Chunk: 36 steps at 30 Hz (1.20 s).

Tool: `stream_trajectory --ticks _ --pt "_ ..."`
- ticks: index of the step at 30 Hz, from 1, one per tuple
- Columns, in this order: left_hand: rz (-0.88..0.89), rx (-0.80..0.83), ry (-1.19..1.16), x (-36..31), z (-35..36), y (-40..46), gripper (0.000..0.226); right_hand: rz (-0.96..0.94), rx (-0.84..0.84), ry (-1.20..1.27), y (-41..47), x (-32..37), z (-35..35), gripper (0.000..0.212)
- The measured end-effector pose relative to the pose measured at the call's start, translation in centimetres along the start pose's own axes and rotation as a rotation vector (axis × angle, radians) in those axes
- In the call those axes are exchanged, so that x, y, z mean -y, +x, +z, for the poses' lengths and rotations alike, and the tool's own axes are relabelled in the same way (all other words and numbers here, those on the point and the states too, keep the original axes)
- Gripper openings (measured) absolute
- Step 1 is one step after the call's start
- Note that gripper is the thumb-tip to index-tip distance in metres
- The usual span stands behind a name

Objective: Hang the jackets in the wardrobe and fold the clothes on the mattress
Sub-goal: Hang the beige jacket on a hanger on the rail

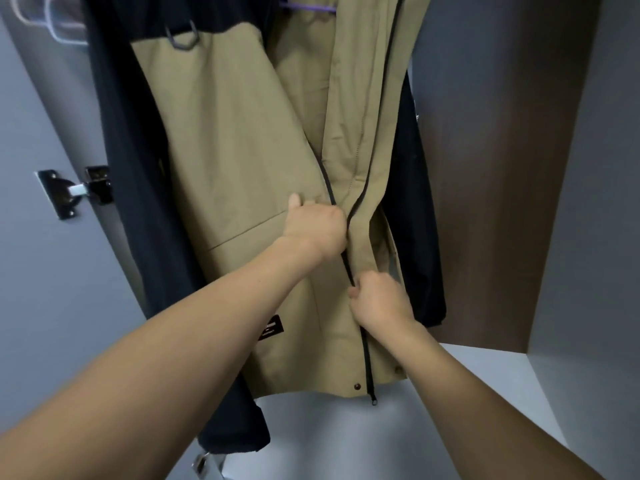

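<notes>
A khaki jacket (239,140) with black shoulders and sleeves hangs on a purple hanger (308,6) inside the wardrobe. Its black front zipper (367,355) is joined in the lower part and parted higher up. My left hand (317,226) grips the left front panel beside the zipper, thumb on the cloth. Lower down, my right hand (375,297) pinches the zipper line of the jacket; what lies between its fingers is hidden.
The grey wardrobe door (38,271) stands open on the left with a metal hinge (74,192). A dark brown inner wall (491,188) rises on the right. A grey shelf floor (467,382) lies below the jacket. Empty light hangers (52,26) show at the upper left.
</notes>
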<state>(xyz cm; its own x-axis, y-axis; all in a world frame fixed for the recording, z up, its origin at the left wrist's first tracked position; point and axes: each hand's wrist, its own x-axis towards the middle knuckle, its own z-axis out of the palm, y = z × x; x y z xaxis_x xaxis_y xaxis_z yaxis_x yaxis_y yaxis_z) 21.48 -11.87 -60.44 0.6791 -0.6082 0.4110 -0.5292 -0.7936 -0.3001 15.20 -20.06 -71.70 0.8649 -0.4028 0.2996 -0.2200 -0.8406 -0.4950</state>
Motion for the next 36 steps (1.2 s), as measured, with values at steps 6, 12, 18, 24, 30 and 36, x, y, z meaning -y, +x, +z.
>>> stream_trajectory --ticks 6,12,18,24,30,36 --pt "-0.125 -0.224 0.023 2.8 -5.2 3.8 0.025 0.015 0.053 0.032 1.2 0.7 -1.3 0.022" --pt "0.026 -0.14 0.065 2.3 -6.3 4.1 0.01 -0.066 -0.178 0.123 4.8 5.5 -5.8 0.026" --pt "-0.071 -0.313 0.158 5.0 -10.0 6.8 0.01 0.008 -0.1 0.122 5.7 5.2 -5.6 0.021" --pt "0.026 -0.312 0.117 5.0 -10.9 8.7 0.012 -0.068 -0.103 0.161 8.9 8.5 -10.5 0.022" --pt "0.059 -0.384 0.356 6.4 -13.8 11.2 0.026 -0.071 -0.172 0.104 10.6 9.0 -12.0 0.023" --pt "-0.101 -0.447 0.155 8.0 -17.3 13.3 0.018 -0.091 -0.003 0.004 11.3 9.6 -13.0 0.02"
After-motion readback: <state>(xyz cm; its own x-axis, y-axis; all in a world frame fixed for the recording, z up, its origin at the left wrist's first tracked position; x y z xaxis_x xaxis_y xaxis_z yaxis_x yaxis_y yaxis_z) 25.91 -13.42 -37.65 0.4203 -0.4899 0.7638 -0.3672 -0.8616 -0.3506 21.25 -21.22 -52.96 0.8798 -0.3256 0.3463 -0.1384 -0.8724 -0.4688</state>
